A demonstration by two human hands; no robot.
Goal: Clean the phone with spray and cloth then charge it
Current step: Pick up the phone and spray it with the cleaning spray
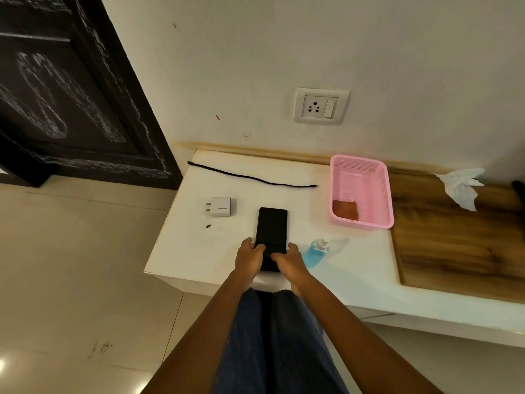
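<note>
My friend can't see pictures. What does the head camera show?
Both hands, left hand and right hand, hold a black phone on a white table, beside a blue spray bottle, charger, cable and pink basket.

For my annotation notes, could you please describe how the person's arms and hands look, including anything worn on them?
Both forearms are bare, with no sleeves showing in this view. The left hand and right hand wear no gloves, and no rings, watch or bracelets are visible.

White counter (199, 251) w/ wood board (454, 245) at right. On it: phone (272, 228), charger adapter (221, 206), black cable (250, 177), pink basket (383, 191), blue spray bottle (316, 253). Crumpled tissue (463, 186) on the board.
</note>
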